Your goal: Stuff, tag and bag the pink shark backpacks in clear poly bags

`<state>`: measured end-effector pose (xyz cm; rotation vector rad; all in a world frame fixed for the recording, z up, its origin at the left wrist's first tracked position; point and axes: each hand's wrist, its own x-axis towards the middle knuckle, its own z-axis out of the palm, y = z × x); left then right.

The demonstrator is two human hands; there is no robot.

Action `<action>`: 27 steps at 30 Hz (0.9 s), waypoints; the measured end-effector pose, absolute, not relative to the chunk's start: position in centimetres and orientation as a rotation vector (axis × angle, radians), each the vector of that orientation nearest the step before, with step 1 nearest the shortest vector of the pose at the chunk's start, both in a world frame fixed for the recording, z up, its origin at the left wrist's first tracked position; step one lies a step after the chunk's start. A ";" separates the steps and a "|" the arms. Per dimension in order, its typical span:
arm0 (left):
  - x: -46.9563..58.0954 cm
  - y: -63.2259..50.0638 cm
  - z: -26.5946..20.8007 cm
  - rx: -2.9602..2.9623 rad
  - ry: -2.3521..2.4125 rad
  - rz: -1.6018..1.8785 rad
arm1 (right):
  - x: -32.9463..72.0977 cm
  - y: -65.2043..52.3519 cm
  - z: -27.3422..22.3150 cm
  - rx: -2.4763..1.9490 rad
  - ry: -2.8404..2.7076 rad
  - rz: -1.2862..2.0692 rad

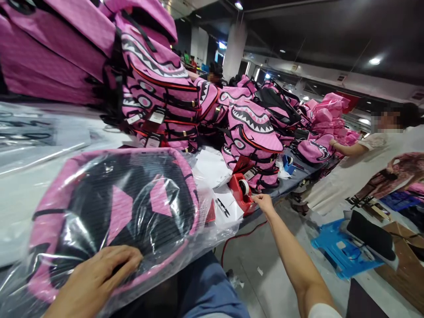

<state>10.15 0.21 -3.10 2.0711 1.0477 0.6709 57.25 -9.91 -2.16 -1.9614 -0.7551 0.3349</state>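
Observation:
A pink and black backpack lies back panel up inside a clear plastic bag in front of me. My left hand rests on its near side, with thumb and curled fingers drawn together on the plastic. At the table's edge, my right hand reaches out to a red tape dispenser holding a roll of tape. The fingers of that hand are pinched at the dispenser's front, where the tape end comes off. The tape end itself is hard to make out.
Stacked pink shark-mouth backpacks stand behind the bag, with another stack beyond the dispenser. White papers and small black-handled snips lie between. On the right are a person in white, a blue plastic stool and a cardboard box.

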 end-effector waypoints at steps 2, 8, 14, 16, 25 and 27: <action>10.4 -0.1 -2.2 2.081 1.055 0.649 | 57.2 -10.1 -1.9 -1.933 -0.711 0.329; 9.7 1.4 -5.4 2.144 1.032 0.623 | 54.5 -14.4 -1.9 -1.737 -0.606 0.364; 9.4 2.1 -5.5 2.190 0.967 0.553 | 47.9 -16.0 -3.6 -1.459 -0.570 0.690; 9.8 1.4 -3.8 2.190 0.951 0.516 | 45.5 -16.4 -2.6 -1.226 -0.605 0.827; 11.3 0.1 -0.5 2.192 1.029 0.472 | 36.4 -9.2 8.2 -0.885 -2.298 1.313; 11.3 0.0 -0.7 2.191 1.027 0.477 | 34.7 -5.9 8.5 -1.072 -2.663 1.038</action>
